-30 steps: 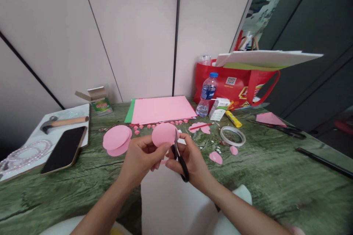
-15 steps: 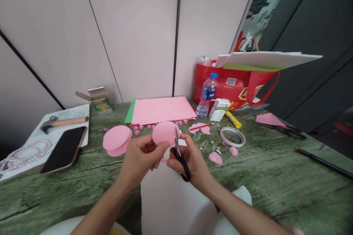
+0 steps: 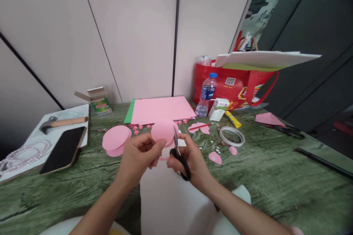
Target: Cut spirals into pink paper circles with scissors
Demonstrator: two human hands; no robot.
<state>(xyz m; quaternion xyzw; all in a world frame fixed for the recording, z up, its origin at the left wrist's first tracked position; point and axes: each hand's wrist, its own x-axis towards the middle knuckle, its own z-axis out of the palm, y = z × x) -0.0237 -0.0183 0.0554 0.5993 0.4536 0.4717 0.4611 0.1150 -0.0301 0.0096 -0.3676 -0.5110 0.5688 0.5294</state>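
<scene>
Between thumb and fingers, my left hand (image 3: 142, 154) pinches a pink paper circle (image 3: 163, 130) held up above the table. My right hand (image 3: 190, 158) grips scissors (image 3: 180, 161) by their black handles. Their blades point away from me and lie along the right edge of the circle. A thin pink strip curls below the circle near the blades. Left of my hands, several pink paper circles (image 3: 115, 138) are stacked loosely. Beneath both hands is a white sheet (image 3: 168, 198), partly covered by them.
Pink paper sheets (image 3: 162, 109) lie at the back. A water bottle (image 3: 206, 95), small carton (image 3: 218, 109), glue stick (image 3: 233, 119) and tape roll (image 3: 232, 136) stand or lie right. A red bag (image 3: 215, 77) is behind. Left are a hammer (image 3: 66, 122) and phone (image 3: 64, 150).
The paper circle has shifted and turned slightly in my left hand, and more of the pink strip below it shows. The scissors stay at its right edge.
</scene>
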